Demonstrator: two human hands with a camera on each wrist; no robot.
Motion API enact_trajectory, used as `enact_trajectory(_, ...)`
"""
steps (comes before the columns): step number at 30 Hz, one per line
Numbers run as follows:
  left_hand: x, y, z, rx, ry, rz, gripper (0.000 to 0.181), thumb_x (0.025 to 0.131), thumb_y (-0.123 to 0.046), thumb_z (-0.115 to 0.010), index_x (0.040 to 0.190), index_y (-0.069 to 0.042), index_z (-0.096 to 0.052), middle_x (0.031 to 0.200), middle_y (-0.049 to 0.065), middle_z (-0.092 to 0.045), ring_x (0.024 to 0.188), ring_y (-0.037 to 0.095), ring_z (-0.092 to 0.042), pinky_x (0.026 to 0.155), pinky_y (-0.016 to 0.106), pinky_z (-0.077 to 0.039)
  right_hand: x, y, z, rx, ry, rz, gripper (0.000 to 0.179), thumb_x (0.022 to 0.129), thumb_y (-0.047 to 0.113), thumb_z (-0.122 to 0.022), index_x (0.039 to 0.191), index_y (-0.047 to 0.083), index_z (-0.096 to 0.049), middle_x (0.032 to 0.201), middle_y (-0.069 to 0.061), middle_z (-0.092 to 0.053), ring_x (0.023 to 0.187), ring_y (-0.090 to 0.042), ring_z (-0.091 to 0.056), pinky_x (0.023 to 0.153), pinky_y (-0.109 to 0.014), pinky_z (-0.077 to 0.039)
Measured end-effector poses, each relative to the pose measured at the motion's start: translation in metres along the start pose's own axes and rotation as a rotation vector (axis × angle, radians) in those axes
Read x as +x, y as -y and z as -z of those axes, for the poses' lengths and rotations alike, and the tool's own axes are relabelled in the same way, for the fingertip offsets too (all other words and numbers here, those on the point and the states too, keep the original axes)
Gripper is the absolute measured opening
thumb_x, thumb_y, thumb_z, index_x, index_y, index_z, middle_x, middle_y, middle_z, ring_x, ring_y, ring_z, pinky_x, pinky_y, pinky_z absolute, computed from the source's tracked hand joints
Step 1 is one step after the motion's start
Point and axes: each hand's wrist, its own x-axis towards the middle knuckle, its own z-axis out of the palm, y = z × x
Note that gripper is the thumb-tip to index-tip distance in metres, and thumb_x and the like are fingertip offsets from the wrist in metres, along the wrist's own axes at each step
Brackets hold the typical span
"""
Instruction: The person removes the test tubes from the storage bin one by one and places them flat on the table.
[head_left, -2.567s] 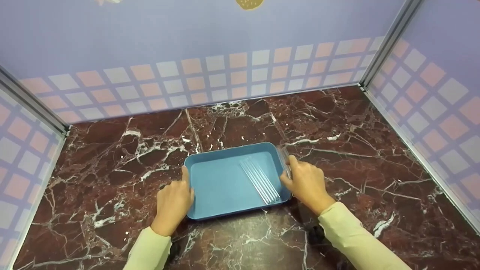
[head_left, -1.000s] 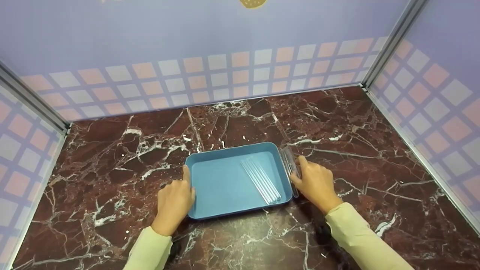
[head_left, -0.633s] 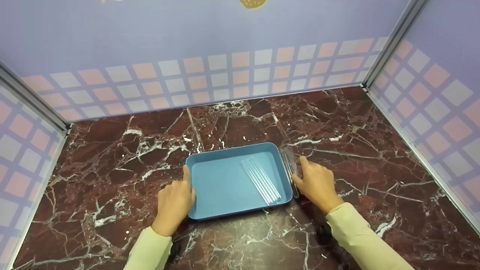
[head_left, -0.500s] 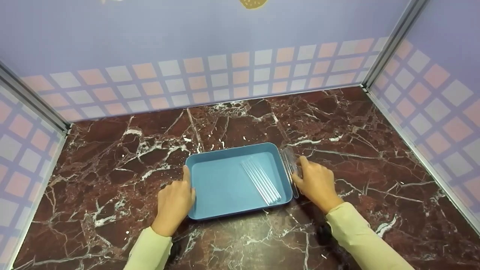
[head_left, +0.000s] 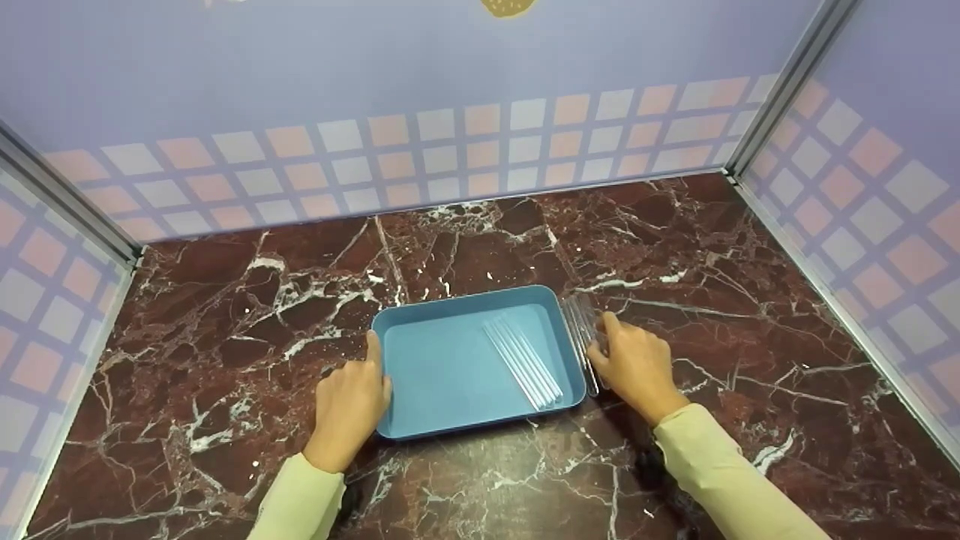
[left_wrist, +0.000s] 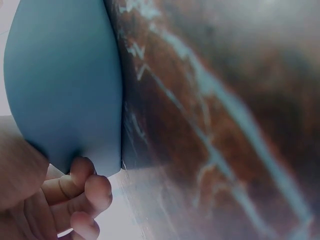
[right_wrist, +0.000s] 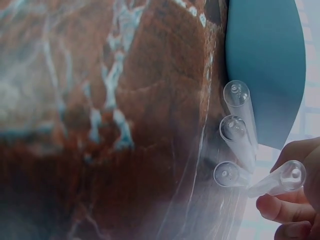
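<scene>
A shallow blue rectangular tray (head_left: pixel 442 367) rests on the marble-patterned surface. My left hand (head_left: pixel 349 401) grips its left wall, index finger along the rim; the left wrist view shows curled fingers (left_wrist: pixel 97 192) against the wall's outside. Inside the tray's right half, several clear test tubes (head_left: pixel 523 364) lie side by side at a slant. More clear tubes (head_left: pixel 577 326) lie just outside the right wall, next to my right hand (head_left: pixel 637 367). In the right wrist view, that hand pinches one test tube (right_wrist: pixel 280 181), tilted away from three others (right_wrist: pixel 239 131) beside the tray. Its far end is hidden.
The dark red marbled tabletop (head_left: pixel 750 315) surrounds the tray. A purple back wall (head_left: pixel 420 67) with pink and white squares stands behind, and side panels (head_left: pixel 885 210) close both sides. Metal posts (head_left: pixel 784 82) mark the corners.
My right hand has shifted right, away from the tray's right wall, and more of the tubes beside that wall now shows. The left hand, tray and tubes inside stay practically in place.
</scene>
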Motion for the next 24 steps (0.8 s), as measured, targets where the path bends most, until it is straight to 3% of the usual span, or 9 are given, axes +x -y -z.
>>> enact_trajectory(24,0.0003,0.001,0.0001,-0.008,0.016,0.005,0.062,0.079,-0.013,-0.071,0.135,0.004,-0.052,0.045,0.007,-0.045,0.035,0.015,-0.033,0.035,0.028,-0.021,0.002,-0.0041,-0.0024,-0.007,0.055,-0.016,0.02,0.081,0.02,-0.068,0.097,0.009,-0.063,0.075,-0.014,-0.071,0.061,-0.04,-0.064,0.051,-0.052,-0.047)
